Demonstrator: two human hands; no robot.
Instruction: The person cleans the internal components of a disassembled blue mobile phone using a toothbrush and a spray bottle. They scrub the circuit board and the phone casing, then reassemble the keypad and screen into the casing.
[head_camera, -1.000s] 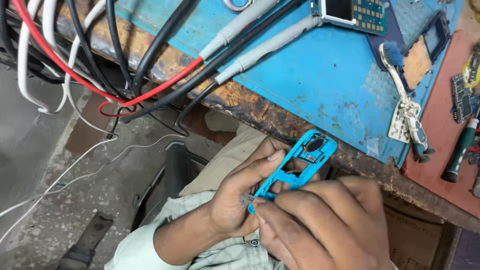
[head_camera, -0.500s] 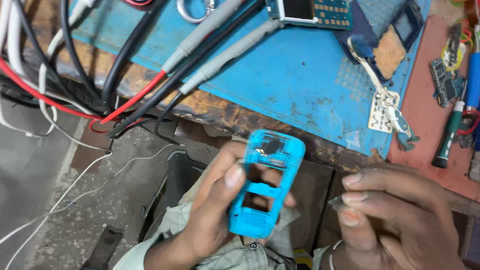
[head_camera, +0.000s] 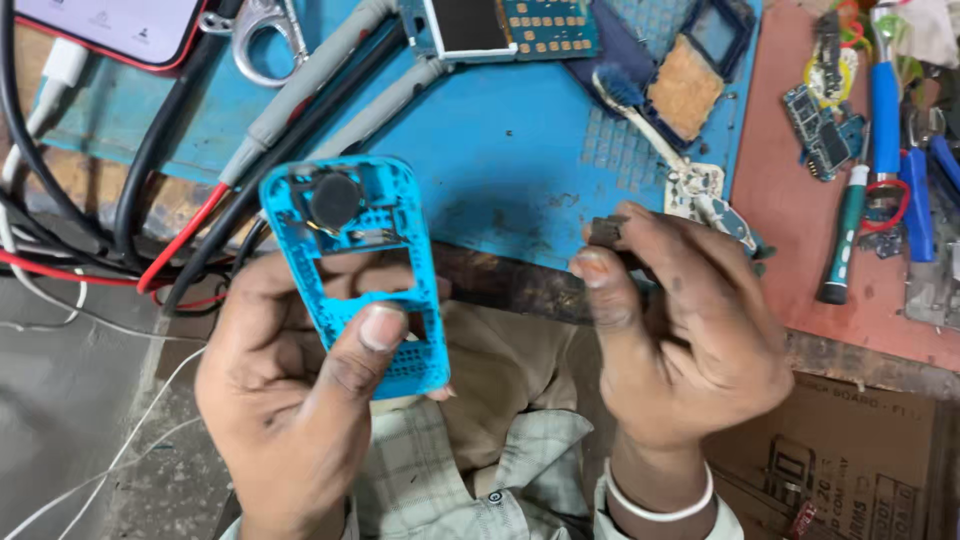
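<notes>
Gripped upright at centre-left of the frame, a bright blue phone frame (head_camera: 352, 270) is held in the left hand (head_camera: 290, 400), the thumb pressed on its lower grid and the fingers behind, so that its inner face with a round black speaker (head_camera: 334, 199) is turned up for inspection. A small dark part (head_camera: 604, 232) is pinched between thumb and forefinger of the right hand (head_camera: 690, 340), closed at centre-right, apparently kept clear of the bench edge. Behind them a blue work mat (head_camera: 510, 160) is spread, with a circuit board with screen (head_camera: 505, 24) laid at upper centre. A brown cardboard box (head_camera: 860, 460), printed in dark ink, is seen at lower right.
</notes>
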